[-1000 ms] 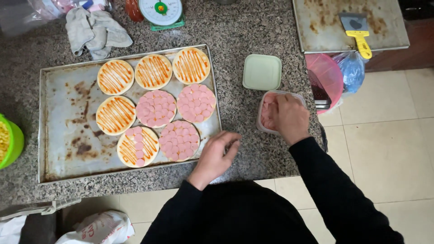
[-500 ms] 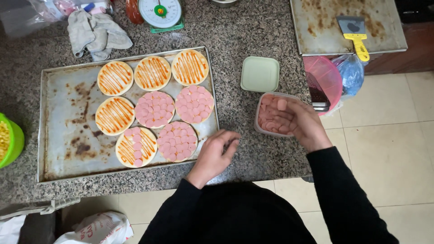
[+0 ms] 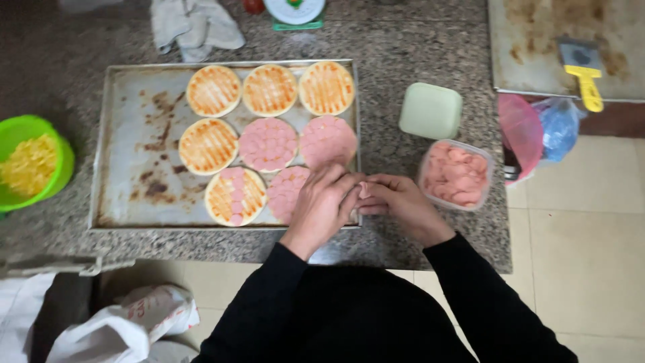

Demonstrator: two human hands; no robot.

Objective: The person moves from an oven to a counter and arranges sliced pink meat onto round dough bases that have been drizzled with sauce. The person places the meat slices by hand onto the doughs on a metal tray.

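From the head camera, the left hand [image 3: 324, 204] and right hand [image 3: 396, 202] meet fingertip to fingertip over the near right corner of the baking tray [image 3: 127, 141], fingers narrowed around pink sausage slices [image 3: 363, 191]. Just left of them lies a half-covered pizza base [image 3: 235, 196]. Right of the right hand sits the tub of slices [image 3: 456, 174].

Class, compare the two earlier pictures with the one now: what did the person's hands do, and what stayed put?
The right hand left the clear tub of pink slices and came to the tray's near corner. The left hand rose off the counter to meet it, fingers together around a small pink piece. The eight rounds, green lid and green bowl stayed put.
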